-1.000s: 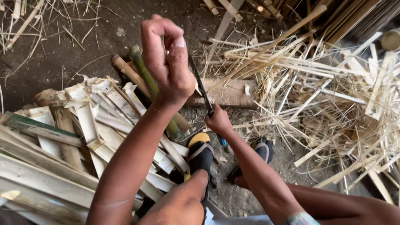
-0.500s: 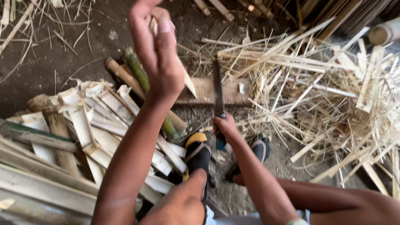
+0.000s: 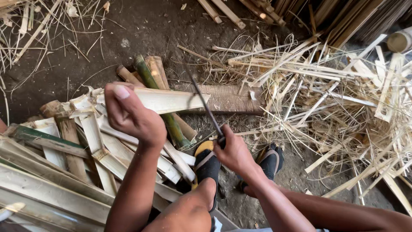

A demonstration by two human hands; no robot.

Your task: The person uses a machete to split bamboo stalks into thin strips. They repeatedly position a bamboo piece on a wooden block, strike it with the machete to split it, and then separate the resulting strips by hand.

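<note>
The bamboo strip (image 3: pixel 171 99) was gripped by the left hand (image 3: pixel 131 115); the right hand (image 3: pixel 234 152) was clenched around the knife (image 3: pixel 206 107), best drawn steadily along the grain.

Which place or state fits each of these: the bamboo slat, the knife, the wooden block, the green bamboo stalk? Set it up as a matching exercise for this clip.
Things:
1. Bamboo slat
2. Knife
3. Wooden block
4. Green bamboo stalk

Places or states:
A. Lying flat on the dirt by the pile of shavings
B. Gripped in the left hand, pale side up
C. Lying on the ground under the slat, among split pieces
D. Held in the right hand, thin dark blade pointing away

Pairs: 1-B, 2-D, 3-A, 4-C
</note>
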